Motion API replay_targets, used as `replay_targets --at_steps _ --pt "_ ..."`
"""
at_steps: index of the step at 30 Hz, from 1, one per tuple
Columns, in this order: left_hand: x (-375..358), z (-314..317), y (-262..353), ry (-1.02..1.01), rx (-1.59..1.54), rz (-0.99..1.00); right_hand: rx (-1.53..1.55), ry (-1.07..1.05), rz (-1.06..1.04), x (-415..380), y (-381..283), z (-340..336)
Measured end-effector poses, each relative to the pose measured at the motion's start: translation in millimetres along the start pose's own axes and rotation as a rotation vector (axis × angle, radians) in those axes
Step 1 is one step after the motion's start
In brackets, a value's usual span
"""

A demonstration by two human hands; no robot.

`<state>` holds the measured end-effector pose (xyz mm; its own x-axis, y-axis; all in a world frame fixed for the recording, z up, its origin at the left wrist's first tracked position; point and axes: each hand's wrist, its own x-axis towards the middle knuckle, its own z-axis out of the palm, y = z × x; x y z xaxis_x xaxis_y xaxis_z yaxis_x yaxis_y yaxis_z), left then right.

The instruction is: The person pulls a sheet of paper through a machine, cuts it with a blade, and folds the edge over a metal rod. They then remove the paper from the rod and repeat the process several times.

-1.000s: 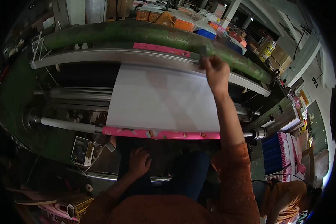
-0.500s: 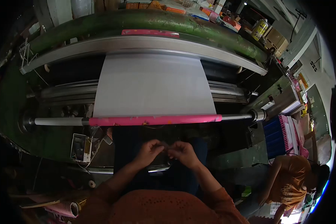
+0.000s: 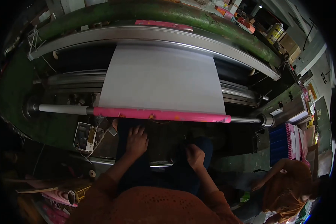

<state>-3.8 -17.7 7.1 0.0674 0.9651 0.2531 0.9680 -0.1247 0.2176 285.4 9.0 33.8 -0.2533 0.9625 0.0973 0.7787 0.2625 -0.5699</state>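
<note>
My left hand (image 3: pixel 137 142) lies palm down on my left thigh with its fingers stretched out. It holds nothing that I can see. My right hand (image 3: pixel 195 156) is curled closed over my right thigh; whatever its fingers may hold is hidden in the dark. Just beyond both hands runs a pink printed roll (image 3: pixel 162 115) on a metal shaft (image 3: pixel 246 120). A wide white sheet (image 3: pixel 162 78) stretches from under a metal crossbar (image 3: pixel 149 34) down to that roll. Neither hand touches the roll or the sheet.
A green roller (image 3: pixel 153 12) spans the back of the machine. To the left sits a small open box (image 3: pixel 84 136) with a cable. Blue and pink stacked material (image 3: pixel 283 140) stands at right. A person in an orange shirt (image 3: pixel 289 184) is close by at lower right.
My hands, together in front of me before, have parted: the left went onto the left thigh and its fingers opened, the right moved right. My view has shifted and tilted slightly.
</note>
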Motion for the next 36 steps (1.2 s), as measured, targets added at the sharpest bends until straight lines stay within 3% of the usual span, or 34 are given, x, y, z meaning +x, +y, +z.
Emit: replay_targets --at_steps 9,11,14,18,20,22,25,27,31,33,36 --pt "-1.4 3.9 1.5 0.067 -0.056 -0.015 -0.098 -0.039 -0.027 2.4 4.5 4.1" --pt "-1.3 2.2 1.4 0.091 -0.065 -0.023 0.080 -0.123 0.024 10.5 -2.6 0.7" --pt "0.1 3.6 -1.8 0.146 -0.115 -0.003 0.218 -0.218 -0.080 44.3 -83.3 -31.1" --pt "1.9 0.3 -1.3 0.158 -0.225 0.070 0.229 -0.141 -0.508 112.2 -196.7 -53.0" --pt "-3.0 -1.6 3.7 0.228 -0.297 0.101 0.276 -0.161 -0.616 154.3 -251.2 -39.8" --pt "-5.7 -16.5 5.4 0.295 -0.368 0.130 0.203 -0.211 -0.684 202.7 -274.1 -3.7" --pt "-2.9 -73.8 4.7 0.326 -0.347 0.285 0.199 -0.327 -0.611 236.4 -296.8 35.0" --pt "6.9 -106.9 -1.7 0.621 -0.258 0.304 0.134 -0.304 -0.730 244.5 -300.1 50.9" --pt "27.5 -160.8 -22.9 0.617 -0.171 0.175 0.106 -0.313 -0.707 242.2 -305.7 51.3" --pt "35.4 -171.3 -33.9 0.409 -0.009 0.070 0.069 -0.334 -0.647 240.6 -308.1 48.9" --pt "40.9 -154.4 -48.9 0.310 0.075 0.117 0.023 -0.316 -0.725 241.9 -307.8 51.3"
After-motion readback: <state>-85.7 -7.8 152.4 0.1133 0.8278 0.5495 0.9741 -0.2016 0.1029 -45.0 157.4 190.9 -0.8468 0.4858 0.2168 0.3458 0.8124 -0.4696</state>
